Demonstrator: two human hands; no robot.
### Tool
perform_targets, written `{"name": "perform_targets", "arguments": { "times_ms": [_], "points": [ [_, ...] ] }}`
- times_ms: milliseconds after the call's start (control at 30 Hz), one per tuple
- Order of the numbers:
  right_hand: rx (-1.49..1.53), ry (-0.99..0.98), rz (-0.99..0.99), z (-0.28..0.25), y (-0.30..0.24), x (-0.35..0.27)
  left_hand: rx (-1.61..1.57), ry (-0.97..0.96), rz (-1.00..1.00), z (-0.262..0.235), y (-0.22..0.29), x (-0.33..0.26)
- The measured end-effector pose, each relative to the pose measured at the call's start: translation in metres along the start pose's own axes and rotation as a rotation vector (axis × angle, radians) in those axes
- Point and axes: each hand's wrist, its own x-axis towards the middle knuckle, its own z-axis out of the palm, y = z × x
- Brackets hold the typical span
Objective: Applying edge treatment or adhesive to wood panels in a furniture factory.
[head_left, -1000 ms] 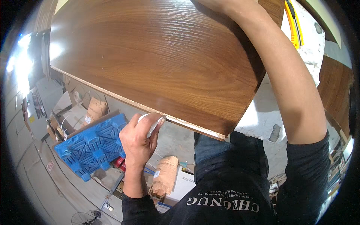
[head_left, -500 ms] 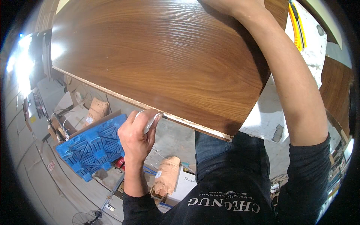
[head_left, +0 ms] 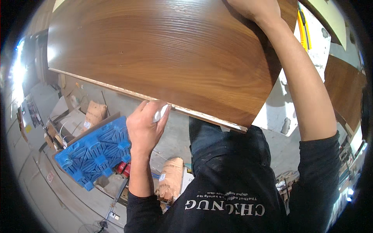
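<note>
A brown wood-grain board spans the top of the view, its raw chipboard edge toward me. My left hand is closed around a small white object, mostly hidden by the fingers; its exact kind does not show. The hand sits right against the board's near edge. From there to the near right corner, the edge looks white in places. My right hand lies over the far right part of the board, its fingers cut off by the upper rim. A yellow utility knife rests on a white, stained surface beside my right forearm.
Below left stand a blue plastic pallet and a brown paper sack. Another paper sack is on the floor near my left forearm. A second brown board lies at the far right.
My left hand has moved slightly up and to the right along the board's edge with the white object. My right hand has shifted a little right and down. The whole view has shifted slightly.
</note>
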Motion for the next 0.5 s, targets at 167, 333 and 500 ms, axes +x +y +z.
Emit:
{"name": "perform_targets", "arguments": {
  "times_ms": [167, 333, 500],
  "points": [
    [-0.035, 0.061, -0.032, 0.003, 0.001, -0.001, -0.068, -0.034, 0.020, -0.002, -0.015, 0.004],
    [-0.024, 0.051, 0.017, -0.001, -0.003, 0.001, -0.164, -0.046, 0.028, -0.001, -0.024, 0.008],
    [-0.037, 0.047, 0.025, 0.000, -0.004, 0.000, -0.197, -0.036, 0.029, -0.002, -0.033, 0.013]
  ]
}}
